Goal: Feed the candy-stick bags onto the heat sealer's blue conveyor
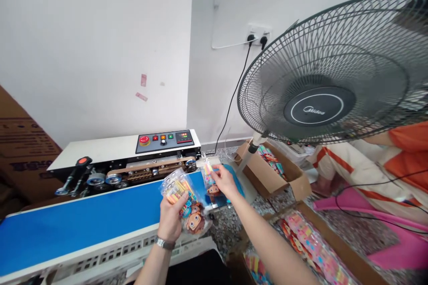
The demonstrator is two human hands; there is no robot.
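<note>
My left hand [172, 216] is closed round a bunch of clear plastic packets [192, 213] with colourful sticks and a cartoon face printed on them. The bunch is held over the near edge of the blue conveyor belt [100, 220]. To its right, my right hand [223, 180] pinches a single packet [211, 182] of the same kind near its top, at the right end of the belt. Behind both hands stands the band sealing machine [130, 156], with a red stop button, lit switches and a digital display.
A large floor fan [317, 107] looms on the right. Open cardboard boxes [262, 176] with packets sit on the speckled floor. Another person [354, 164] sits at the right by a pink stool [394, 240]. Power cords [234, 102] run down the wall.
</note>
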